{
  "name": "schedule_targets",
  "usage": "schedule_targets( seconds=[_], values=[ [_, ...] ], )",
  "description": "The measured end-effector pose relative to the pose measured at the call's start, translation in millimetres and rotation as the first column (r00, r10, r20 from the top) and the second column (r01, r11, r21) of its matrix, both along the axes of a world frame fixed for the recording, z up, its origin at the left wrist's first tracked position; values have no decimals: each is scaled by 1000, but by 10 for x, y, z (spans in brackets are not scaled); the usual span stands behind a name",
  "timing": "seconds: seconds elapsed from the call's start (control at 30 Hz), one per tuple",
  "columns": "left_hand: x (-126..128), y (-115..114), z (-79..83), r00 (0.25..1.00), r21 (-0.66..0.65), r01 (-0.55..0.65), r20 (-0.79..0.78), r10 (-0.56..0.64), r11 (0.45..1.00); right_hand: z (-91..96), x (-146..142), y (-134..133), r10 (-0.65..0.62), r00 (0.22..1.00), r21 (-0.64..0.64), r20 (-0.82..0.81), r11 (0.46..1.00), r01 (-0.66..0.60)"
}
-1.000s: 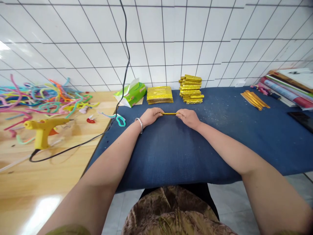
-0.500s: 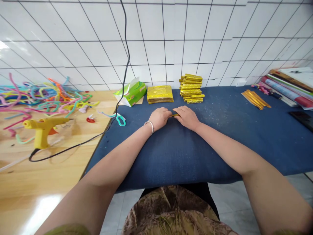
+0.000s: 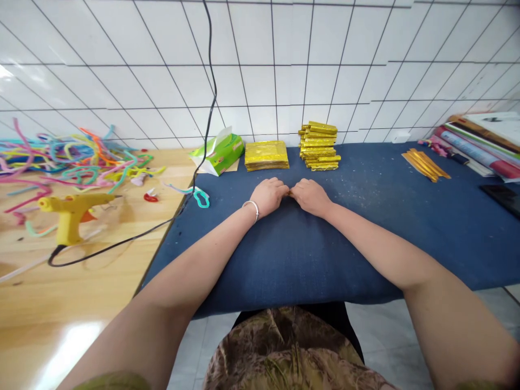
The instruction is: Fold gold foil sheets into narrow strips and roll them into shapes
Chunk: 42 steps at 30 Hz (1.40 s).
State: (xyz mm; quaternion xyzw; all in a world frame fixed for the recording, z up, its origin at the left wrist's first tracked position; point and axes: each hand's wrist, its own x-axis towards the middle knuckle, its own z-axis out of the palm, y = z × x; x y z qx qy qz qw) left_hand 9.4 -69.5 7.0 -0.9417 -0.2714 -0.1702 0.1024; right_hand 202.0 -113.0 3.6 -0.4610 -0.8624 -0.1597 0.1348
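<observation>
My left hand [image 3: 269, 196] and my right hand [image 3: 312, 197] meet over the dark blue cloth, fingers curled around a small piece of gold foil paper [image 3: 290, 193]. Only a sliver of that piece shows in the gap between them; the rest is hidden by the fingers. Just behind my hands lies a flat stack of gold foil paper sheets [image 3: 266, 156]. To its right rises a pile of rolled gold foil paper [image 3: 319, 146].
A green tissue pack [image 3: 224, 153] lies left of the sheets, with a black cable [image 3: 209, 108] hanging before it. On the wooden table are a yellow glue gun [image 3: 70, 215] and colourful pipe cleaners [image 3: 93, 157]. Folded gold strips [image 3: 426, 164] and books [image 3: 483, 143] lie at right.
My hands have come slightly closer together, with the fingers curled further over the gold foil paper. Less of it shows between them now.
</observation>
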Motion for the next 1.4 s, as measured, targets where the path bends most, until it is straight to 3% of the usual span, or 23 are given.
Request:
schedule_targets(
  seconds=[0.47, 0.63, 0.8, 0.97, 1.1, 1.27, 1.4],
  values=[
    [-85, 150, -26, 989, -166, -7, 147, 31, 986, -10, 63, 51, -93, 984, -129, -149, 989, 74],
    [-128, 175, -35, 986, -271, 28, 164, 17, 962, -51, 75, 78, -64, 982, -157, -179, 987, 36],
    [-153, 186, -22, 989, -279, 37, 150, 5, 959, -72, 77, 90, -92, 975, -169, -202, 984, 58],
    [-212, 217, -3, 987, -381, 45, 162, 19, 924, -30, 81, 80, -37, 965, -223, -258, 975, -23],
    [-249, 244, -12, 981, -420, 67, 195, 18, 905, -16, 81, 65, -81, 955, -253, -284, 967, 6],
    [-261, 248, -30, 938, -478, 55, 325, 118, 877, -32, 89, 60, -118, 946, -257, -303, 966, 38],
    [-261, 251, -11, 930, -470, -25, 312, 193, 882, -53, 84, 47, -161, 958, -220, -238, 969, 108]
  ],
)
